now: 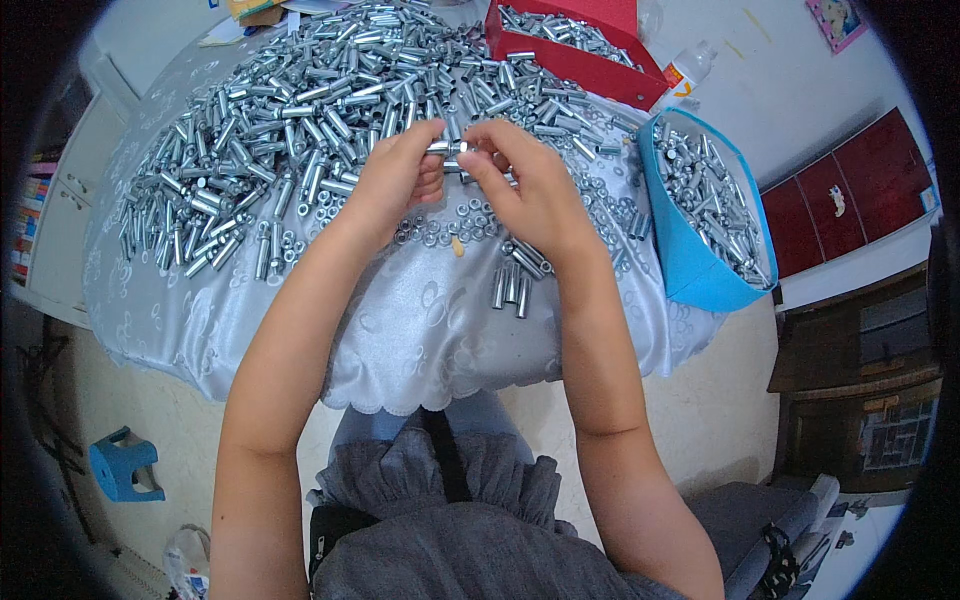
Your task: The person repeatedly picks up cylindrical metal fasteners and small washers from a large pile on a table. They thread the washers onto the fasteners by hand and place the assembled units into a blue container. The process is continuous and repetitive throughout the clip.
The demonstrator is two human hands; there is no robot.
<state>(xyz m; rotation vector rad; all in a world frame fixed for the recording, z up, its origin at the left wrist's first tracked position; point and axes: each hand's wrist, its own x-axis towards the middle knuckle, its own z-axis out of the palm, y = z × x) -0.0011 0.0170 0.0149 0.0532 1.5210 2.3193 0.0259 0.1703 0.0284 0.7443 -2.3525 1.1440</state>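
My left hand (pixel 405 175) is closed round a shiny metal sleeve anchor (pixel 440 148), held level above the table. From the other side, the fingertips of my right hand (pixel 525 185) pinch the anchor's end, where a small nut (pixel 462 147) seems to sit. Loose hex nuts (pixel 437 232) lie in a band below my hands. A few plain metal sleeves (pixel 511 285) rest in a small group by my right wrist. Beyond both hands spreads a large heap of silver anchors (pixel 290 110).
A red box (pixel 580 68) of metal parts stands at the back right. Right of the heap is a blue fabric bin (pixel 710 270) filled with anchors. A plastic bottle (pixel 690 68) stands behind it. The table wears a silvery cloth (pixel 420 330); a blue stool (pixel 125 468) is on the floor.
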